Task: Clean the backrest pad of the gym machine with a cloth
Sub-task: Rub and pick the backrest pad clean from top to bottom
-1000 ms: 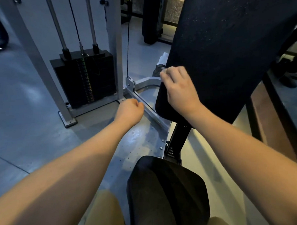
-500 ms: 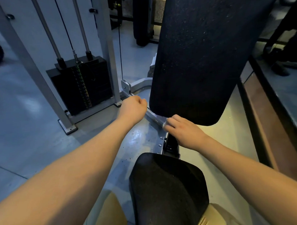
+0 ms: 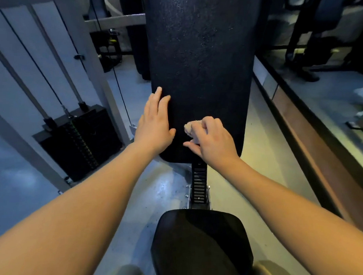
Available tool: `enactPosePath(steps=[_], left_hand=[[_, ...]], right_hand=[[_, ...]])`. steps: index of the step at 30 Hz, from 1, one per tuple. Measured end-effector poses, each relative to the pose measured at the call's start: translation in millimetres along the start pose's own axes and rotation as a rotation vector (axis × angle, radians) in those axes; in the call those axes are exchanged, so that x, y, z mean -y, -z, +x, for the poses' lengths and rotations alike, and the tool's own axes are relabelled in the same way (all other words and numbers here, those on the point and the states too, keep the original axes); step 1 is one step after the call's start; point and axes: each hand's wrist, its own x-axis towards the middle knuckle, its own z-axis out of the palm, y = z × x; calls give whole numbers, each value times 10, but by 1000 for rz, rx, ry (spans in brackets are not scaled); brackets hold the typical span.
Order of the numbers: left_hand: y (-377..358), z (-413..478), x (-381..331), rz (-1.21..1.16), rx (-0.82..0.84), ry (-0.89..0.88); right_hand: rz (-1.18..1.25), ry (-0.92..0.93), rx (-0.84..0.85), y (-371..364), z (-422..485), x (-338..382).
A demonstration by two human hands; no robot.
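Observation:
The tall black backrest pad (image 3: 202, 60) stands upright in the middle of the head view, speckled with small droplets. My left hand (image 3: 155, 124) lies flat and open against the pad's lower left edge, fingers pointing up. My right hand (image 3: 211, 140) presses a small bunched pale cloth (image 3: 189, 127) onto the pad's lower middle; the cloth sticks out past my fingers to the left, most of it hidden under the hand.
A black seat pad (image 3: 200, 243) sits below, joined by a notched black post (image 3: 199, 184). A weight stack (image 3: 80, 141) with guide rods and a grey frame stands at left. A raised ledge (image 3: 312, 137) runs along the right, with other dark machines behind.
My left hand opened from a fist and rose onto the pad's left edge. My right hand with the cloth moved from the pad's bottom left corner onto its lower front face.

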Motion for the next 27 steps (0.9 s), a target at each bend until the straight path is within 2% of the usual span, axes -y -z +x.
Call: enactPosePath(steps=[2, 7, 10, 13, 16, 19, 24, 25, 27], left_hand=[[-37, 20, -13, 56, 81, 2], [-67, 38, -79, 225, 117, 33], [-50, 60, -128, 235, 130, 61], [-30, 72, -171, 252, 130, 76], [-35, 75, -193, 258, 127, 79], [-42, 87, -183, 258, 127, 88], [-52, 99, -167, 267, 131, 79], [-52, 101, -167, 267, 132, 77], [-43, 104, -169, 268, 141, 80]], right_hand=[[-2, 14, -18, -12, 2, -53], [-11, 78, -83, 219, 267, -226], [51, -11, -231, 584, 749, -454], [7, -86, -262, 770, 1146, -601], [-96, 27, -215, 693, 1125, -678], [-126, 151, -239, 678, 1150, -807], [-42, 0, -409, 509, 1257, -609], [-20, 22, -376, 431, 1154, -536], [7, 142, -189, 278, 840, -407]])
